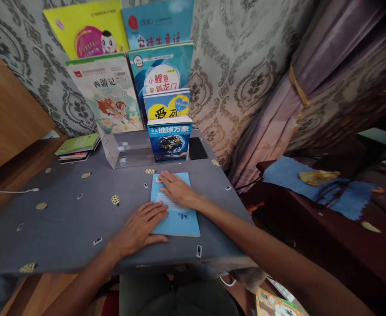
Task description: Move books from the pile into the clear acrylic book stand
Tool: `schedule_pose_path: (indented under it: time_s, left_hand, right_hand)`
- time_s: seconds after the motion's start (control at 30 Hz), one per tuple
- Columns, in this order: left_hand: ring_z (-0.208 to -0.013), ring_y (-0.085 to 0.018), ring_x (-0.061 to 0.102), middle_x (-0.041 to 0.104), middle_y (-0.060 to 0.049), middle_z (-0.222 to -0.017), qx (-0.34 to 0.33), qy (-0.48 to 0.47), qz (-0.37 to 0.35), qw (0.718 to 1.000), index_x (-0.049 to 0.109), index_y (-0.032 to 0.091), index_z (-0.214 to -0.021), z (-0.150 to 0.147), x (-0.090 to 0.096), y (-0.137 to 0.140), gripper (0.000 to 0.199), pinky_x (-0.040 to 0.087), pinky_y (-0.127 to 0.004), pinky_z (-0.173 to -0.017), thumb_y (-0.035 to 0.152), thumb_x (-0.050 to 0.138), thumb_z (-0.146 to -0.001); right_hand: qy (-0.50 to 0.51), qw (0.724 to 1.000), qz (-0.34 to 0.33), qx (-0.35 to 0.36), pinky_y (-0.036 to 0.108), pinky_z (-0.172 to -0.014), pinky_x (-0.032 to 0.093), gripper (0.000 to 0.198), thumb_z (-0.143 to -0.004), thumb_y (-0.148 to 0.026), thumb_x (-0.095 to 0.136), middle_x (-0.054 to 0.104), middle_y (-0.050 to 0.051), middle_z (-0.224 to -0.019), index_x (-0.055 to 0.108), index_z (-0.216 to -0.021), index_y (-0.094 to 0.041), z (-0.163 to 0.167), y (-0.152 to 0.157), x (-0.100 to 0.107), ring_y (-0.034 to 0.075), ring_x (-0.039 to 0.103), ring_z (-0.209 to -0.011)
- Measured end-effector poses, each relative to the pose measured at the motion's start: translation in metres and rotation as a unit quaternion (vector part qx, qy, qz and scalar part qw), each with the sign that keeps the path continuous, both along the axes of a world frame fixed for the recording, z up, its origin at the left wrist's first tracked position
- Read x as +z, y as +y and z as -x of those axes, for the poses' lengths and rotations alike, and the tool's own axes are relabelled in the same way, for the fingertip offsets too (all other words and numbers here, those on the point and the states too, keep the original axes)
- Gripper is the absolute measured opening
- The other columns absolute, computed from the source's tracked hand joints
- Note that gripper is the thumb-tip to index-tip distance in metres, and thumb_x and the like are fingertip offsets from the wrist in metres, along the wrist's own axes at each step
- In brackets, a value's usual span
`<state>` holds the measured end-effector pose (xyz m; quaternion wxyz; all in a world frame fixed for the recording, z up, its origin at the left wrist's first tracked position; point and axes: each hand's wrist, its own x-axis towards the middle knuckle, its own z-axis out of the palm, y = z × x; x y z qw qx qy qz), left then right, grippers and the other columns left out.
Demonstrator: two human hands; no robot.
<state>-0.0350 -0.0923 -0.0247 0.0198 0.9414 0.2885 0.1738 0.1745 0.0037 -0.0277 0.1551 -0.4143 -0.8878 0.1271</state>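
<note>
A light blue book (179, 224) lies closed on the grey patterned tablecloth, turned so its text is upside down to me. My left hand (143, 224) rests flat across the book's left edge, its thumb near the lower corner. On the book's upper part lies my right hand (179, 192), palm down with fingers stretched out. Just beyond the book stands a clear acrylic rack (133, 156) holding several upright books, among them a dark blue book with a globe (169, 142) at the front and a cream-coloured book (113, 96) at the left.
A black phone (198, 148) lies right of the rack. A small stack of books (77, 147) sits at the left, with a white cable (11, 191) nearer me. A blue cloth (291, 182) covers part of a dark red surface beyond the table's right edge.
</note>
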Motion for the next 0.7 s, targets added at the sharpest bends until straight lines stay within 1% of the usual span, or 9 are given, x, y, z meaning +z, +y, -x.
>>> schedule_pose_path:
  time_s: [0.13, 0.2, 0.3, 0.37, 0.5, 0.63, 0.7]
  left_hand:
    - [-0.135, -0.025, 0.055, 0.062, -0.012, -0.141, 0.004, 0.0, 0.001, 1.0, 0.055, 0.018, -0.135, 0.0, 0.001, 0.0, 0.059, 0.045, -0.046, -0.113, 0.062, 0.049, -0.095]
    - [-0.136, -0.025, 0.053, 0.062, -0.012, -0.141, 0.005, -0.001, 0.01, 1.0, 0.055, 0.019, -0.135, 0.0, 0.002, -0.001, 0.058, 0.044, -0.047, -0.114, 0.061, 0.048, -0.096]
    - [-0.137, -0.025, 0.052, 0.062, -0.012, -0.14, 0.008, -0.003, 0.024, 1.0, 0.056, 0.019, -0.135, 0.0, 0.003, -0.001, 0.057, 0.042, -0.047, -0.115, 0.061, 0.049, -0.096]
    - [-0.137, -0.025, 0.052, 0.063, -0.012, -0.139, 0.01, -0.004, 0.029, 1.0, 0.055, 0.019, -0.135, 0.001, 0.002, -0.001, 0.057, 0.042, -0.047, -0.116, 0.06, 0.049, -0.096]
    - [-0.137, -0.025, 0.053, 0.063, -0.012, -0.139, 0.011, -0.008, 0.031, 0.999, 0.055, 0.019, -0.136, 0.001, 0.001, -0.002, 0.058, 0.042, -0.047, -0.115, 0.06, 0.049, -0.096]
    - [-0.137, -0.026, 0.053, 0.063, -0.013, -0.139, 0.012, -0.014, 0.03, 0.999, 0.055, 0.018, -0.136, 0.001, 0.002, -0.003, 0.058, 0.042, -0.047, -0.115, 0.059, 0.051, -0.095]
    - [-0.136, -0.026, 0.053, 0.062, -0.013, -0.139, 0.012, -0.012, 0.03, 0.999, 0.055, 0.018, -0.136, 0.001, 0.002, -0.003, 0.057, 0.042, -0.047, -0.115, 0.059, 0.051, -0.096]
  right_hand:
    - [-0.028, 0.996, -0.018, -0.084, 0.051, -0.124, 0.026, 0.061, -0.104, -0.042, 0.033, 0.037, 0.023, -0.159, 0.042, -0.149, -0.002, -0.025, 0.003, -0.008, 0.032, 0.03, -0.151]
    - [-0.023, 0.994, -0.025, -0.105, 0.052, -0.123, 0.026, 0.063, -0.104, -0.045, 0.032, 0.035, 0.023, -0.16, 0.041, -0.151, -0.003, -0.035, -0.003, -0.014, 0.032, 0.028, -0.152]
    - [-0.015, 0.993, -0.019, -0.114, 0.055, -0.122, 0.027, 0.068, -0.103, -0.049, 0.033, 0.03, 0.024, -0.162, 0.036, -0.153, -0.004, -0.043, -0.019, -0.019, 0.033, 0.024, -0.153]
    - [-0.011, 0.994, -0.013, -0.108, 0.057, -0.123, 0.026, 0.069, -0.103, -0.051, 0.032, 0.029, 0.024, -0.162, 0.032, -0.155, -0.005, -0.047, -0.034, -0.02, 0.033, 0.022, -0.153]
    - [-0.005, 0.997, -0.021, -0.072, 0.056, -0.123, 0.025, 0.067, -0.104, -0.05, 0.033, 0.03, 0.019, -0.163, 0.025, -0.159, -0.013, -0.054, -0.072, -0.017, 0.03, 0.022, -0.154]
    - [-0.008, 0.999, -0.025, -0.029, 0.054, -0.123, 0.029, 0.065, -0.104, -0.047, 0.038, 0.033, 0.016, -0.163, 0.023, -0.16, -0.018, -0.061, -0.113, -0.013, 0.028, 0.024, -0.153]
    - [-0.011, 1.0, -0.025, -0.002, 0.054, -0.122, 0.03, 0.069, -0.103, -0.048, 0.042, 0.033, 0.015, -0.163, 0.02, -0.161, -0.019, -0.065, -0.132, -0.012, 0.028, 0.025, -0.153]
